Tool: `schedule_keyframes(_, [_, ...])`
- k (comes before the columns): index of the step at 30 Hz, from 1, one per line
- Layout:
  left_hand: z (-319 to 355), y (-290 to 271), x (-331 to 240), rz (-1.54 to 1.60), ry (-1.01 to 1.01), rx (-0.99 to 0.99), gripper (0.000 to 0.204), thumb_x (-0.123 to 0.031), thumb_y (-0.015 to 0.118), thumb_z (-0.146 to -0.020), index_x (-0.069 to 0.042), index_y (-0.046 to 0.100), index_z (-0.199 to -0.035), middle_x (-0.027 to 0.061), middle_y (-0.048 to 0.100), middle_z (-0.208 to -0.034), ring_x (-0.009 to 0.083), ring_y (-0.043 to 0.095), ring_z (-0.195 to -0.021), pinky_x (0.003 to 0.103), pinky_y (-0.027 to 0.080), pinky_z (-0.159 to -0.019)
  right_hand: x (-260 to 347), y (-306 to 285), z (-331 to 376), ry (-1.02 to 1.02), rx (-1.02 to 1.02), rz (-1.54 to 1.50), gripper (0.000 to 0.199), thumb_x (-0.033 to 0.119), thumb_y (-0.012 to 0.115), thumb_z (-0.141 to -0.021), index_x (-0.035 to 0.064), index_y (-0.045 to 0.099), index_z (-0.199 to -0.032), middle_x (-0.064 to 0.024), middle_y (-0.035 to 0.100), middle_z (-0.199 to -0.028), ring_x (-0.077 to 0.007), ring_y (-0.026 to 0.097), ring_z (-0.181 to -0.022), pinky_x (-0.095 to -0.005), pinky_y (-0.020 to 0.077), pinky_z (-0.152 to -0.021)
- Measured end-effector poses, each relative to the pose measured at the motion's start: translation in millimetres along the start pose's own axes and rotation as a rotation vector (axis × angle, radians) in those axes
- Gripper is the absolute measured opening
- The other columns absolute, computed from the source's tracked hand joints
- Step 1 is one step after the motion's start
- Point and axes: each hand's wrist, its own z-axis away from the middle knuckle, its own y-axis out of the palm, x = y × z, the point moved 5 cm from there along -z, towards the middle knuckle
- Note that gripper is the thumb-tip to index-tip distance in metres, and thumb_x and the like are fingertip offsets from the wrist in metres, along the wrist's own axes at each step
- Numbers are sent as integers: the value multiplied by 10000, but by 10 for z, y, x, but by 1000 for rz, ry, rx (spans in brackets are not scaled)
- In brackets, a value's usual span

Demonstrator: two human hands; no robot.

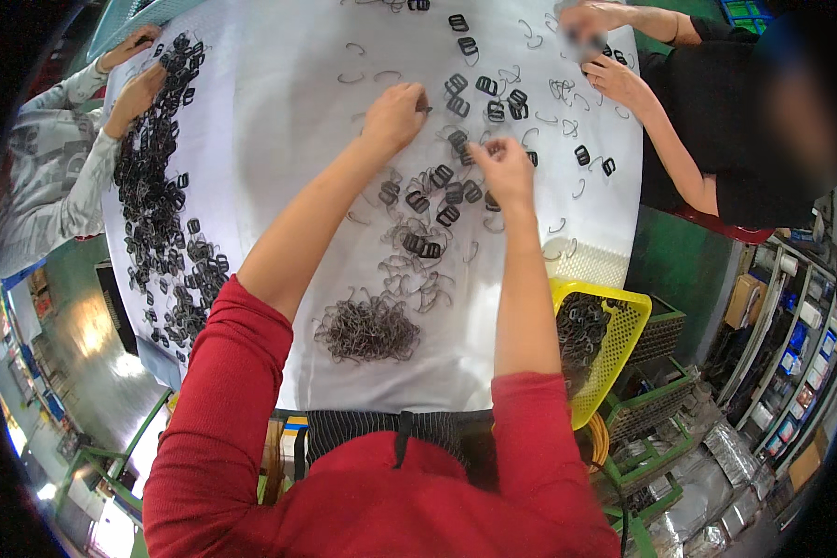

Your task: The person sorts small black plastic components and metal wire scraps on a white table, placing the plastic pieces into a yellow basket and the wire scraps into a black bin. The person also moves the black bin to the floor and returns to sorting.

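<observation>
Over the white tabletop, my left hand (398, 116) is closed in a pinch, with a small dark bit showing at its fingertips that I cannot make out. To its right and a little nearer, the thumb and finger of my right hand (508, 172) pinch at the edge of a black slide buckle (458, 141). Around both hands lie several more black buckles (454, 192) and thin curved wire hooks (354, 76). A dense pile of clear and dark small hooks (367, 329) lies between my forearms, close to the table's near edge.
A yellow mesh basket (614, 358) of dark pieces stands at the right table corner. Along the left side stretches a long heap of black buckles (153, 191), where another person's hands (138, 93) work. Opposite right, a second person's hands (614, 79) handle pieces.
</observation>
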Motion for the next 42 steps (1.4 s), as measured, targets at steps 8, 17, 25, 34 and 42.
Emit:
schedule_keyframes(8, [447, -5, 32, 802, -189, 286, 232, -173, 663, -754, -48, 599, -939, 21, 588, -773, 89, 553, -683, 240, 461, -590, -229, -118, 115, -11, 38, -121, 313, 268, 717, -695, 39, 672, -904, -53, 631, -728, -142, 599, -633, -278, 444, -555])
schedule_keyframes(17, [683, 193, -335, 369, -168, 450, 201, -161, 655, -727, -60, 555, -870, 70, 598, -838, 142, 563, -762, 309, 460, -629, -533, -496, 817, 311, 96, -1352, 125, 162, 582, -831, 58, 615, -893, -41, 614, -791, -140, 582, -714, -228, 455, -593])
schedule_keyframes(25, [787, 190, -354, 647, -253, 495, 226, -193, 632, -776, -54, 565, -940, 39, 598, -781, 123, 569, -741, 242, 456, -630, -454, -147, 478, -222, -303, 358, 320, 169, 735, -663, 33, 579, -908, -88, 629, -719, -194, 594, -592, -290, 451, -555])
schedule_keyframes(34, [936, 509, -486, 212, -135, 292, 262, -226, 683, -731, -62, 560, -894, 57, 594, -752, 211, 596, -729, 317, 451, -582, -566, -184, 858, 206, 356, -1158, 245, 171, 681, -751, 56, 569, -936, -35, 588, -885, -140, 577, -740, -228, 421, -528])
schedule_keyframes(42, [1073, -291, -180, 1457, -309, 449, 101, -158, 608, -812, -81, 561, -859, 38, 556, -916, 94, 530, -713, 214, 411, -507, -395, 79, 408, -95, -22, 2, 201, 195, 701, -726, 54, 594, -822, 4, 547, -707, -128, 557, -653, -235, 435, -534])
